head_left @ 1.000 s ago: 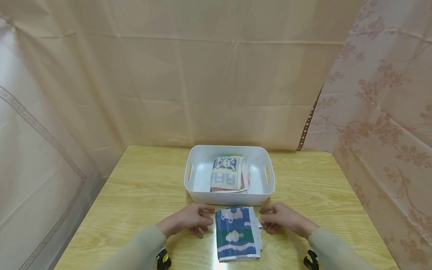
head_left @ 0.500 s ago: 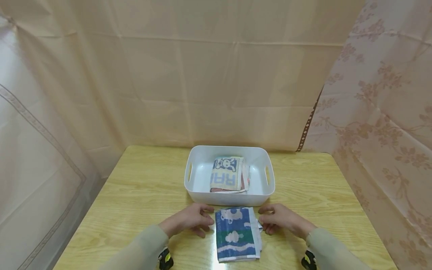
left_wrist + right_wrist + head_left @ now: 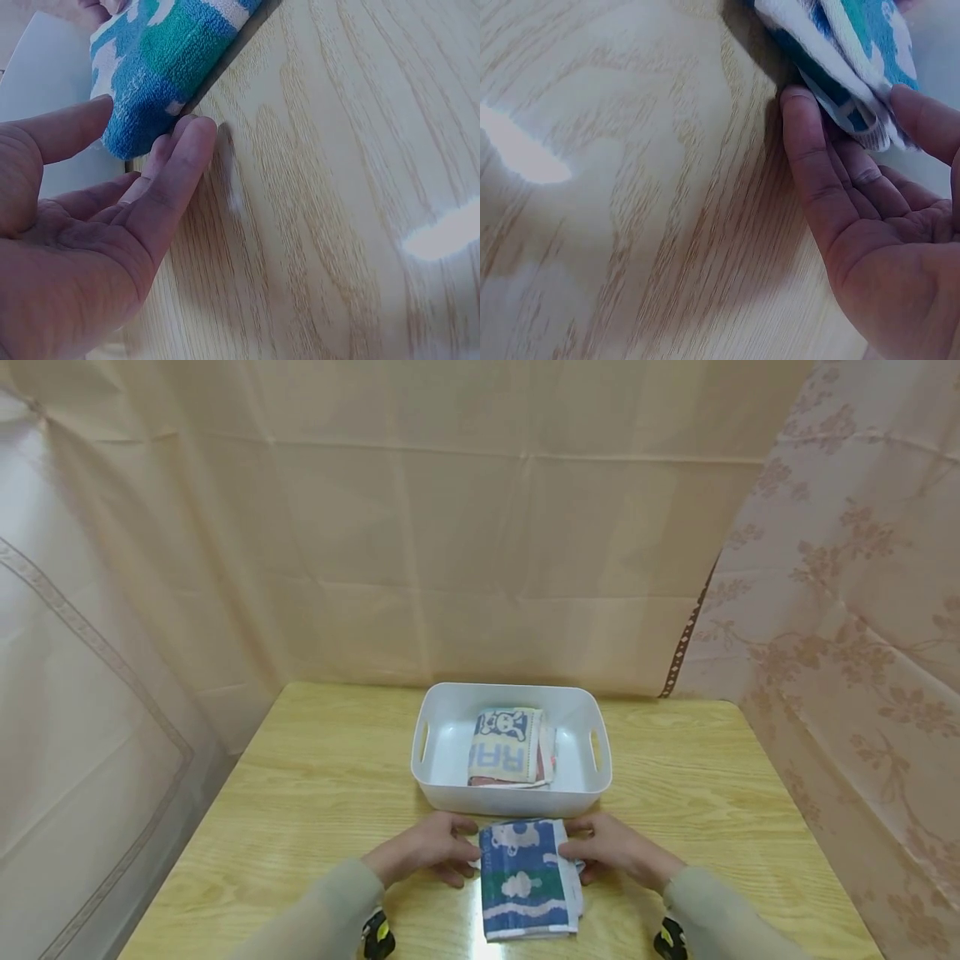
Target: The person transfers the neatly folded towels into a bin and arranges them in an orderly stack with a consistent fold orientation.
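A folded towel [image 3: 522, 885] in blue, green and white lies on the table, in front of a white basket. At its left edge is my left hand [image 3: 433, 850]; in the left wrist view its thumb [image 3: 79, 129] is near the top corner and the other fingers reach the lower edge. My right hand [image 3: 611, 847] is at the opposite edge. In the right wrist view, its fingers lie partly beneath the layered edge, while the thumb [image 3: 922, 112] is at the upper layers. Neither hand plainly pinches the towel.
The white basket [image 3: 512, 800] has a handle hole at each end. Inside lies a folded towel [image 3: 501, 756] with a bear picture and letters, on the left and middle of its floor. Wood-grain table [image 3: 315, 793] surrounds it, with curtains [image 3: 480, 527] behind and at both sides.
Both hands have moved inward to the edges of the blue and green towel. The right thumb now overlaps its right edge. The towel and basket look still.
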`<state>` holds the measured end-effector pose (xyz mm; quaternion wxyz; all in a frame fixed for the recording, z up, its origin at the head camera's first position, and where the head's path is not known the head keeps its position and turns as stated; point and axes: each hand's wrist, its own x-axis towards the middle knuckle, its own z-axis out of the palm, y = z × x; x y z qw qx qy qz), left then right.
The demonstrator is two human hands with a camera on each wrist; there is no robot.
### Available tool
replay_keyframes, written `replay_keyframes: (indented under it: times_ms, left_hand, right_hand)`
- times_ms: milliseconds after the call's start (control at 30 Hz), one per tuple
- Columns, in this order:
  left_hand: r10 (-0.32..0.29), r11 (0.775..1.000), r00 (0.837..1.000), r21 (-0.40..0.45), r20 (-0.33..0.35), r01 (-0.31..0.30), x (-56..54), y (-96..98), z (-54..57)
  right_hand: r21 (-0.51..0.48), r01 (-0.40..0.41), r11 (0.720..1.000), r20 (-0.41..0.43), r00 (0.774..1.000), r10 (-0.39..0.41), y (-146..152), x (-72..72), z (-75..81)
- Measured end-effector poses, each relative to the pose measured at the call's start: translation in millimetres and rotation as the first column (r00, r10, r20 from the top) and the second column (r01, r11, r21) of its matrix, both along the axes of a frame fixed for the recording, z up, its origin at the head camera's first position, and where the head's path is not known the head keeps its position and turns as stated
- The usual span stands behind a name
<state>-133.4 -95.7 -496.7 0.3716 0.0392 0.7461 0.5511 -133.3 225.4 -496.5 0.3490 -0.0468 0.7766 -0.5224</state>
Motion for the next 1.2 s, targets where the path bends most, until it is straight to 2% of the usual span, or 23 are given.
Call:
replay_keyframes:
  times_ms: [333, 667, 900, 1200]
  left_hand:
    - [-0.018, 0.999, 1.0, -0.04, -0.007, 0.018, -2.1, 6.5, 1.4]
    - [-0.032, 0.999, 0.999, -0.04, -0.004, 0.032, -3.0, 8.3, 2.5]
    - [-0.027, 0.999, 1.0, -0.036, 0.015, 0.028, -3.4, 8.7, 2.4]
    - [-0.027, 0.999, 0.999, -0.029, -0.022, 0.026, -2.9, 11.7, 2.0]
  right_hand:
    - [-0.048, -0.014, 0.999, -0.002, 1.0, 0.014, -4, 1.0, 0.2]
    - [-0.021, 0.01, 1.0, 0.021, 1.0, -0.01, -8, -2.3, -4.5]
    - [0.0, 0.017, 1.0, 0.001, 1.0, -0.017, -10, -1.3, -5.6]
    - [-0.032, -0.009, 0.999, 0.009, 1.0, 0.009, -10, 0.3, -4.2]
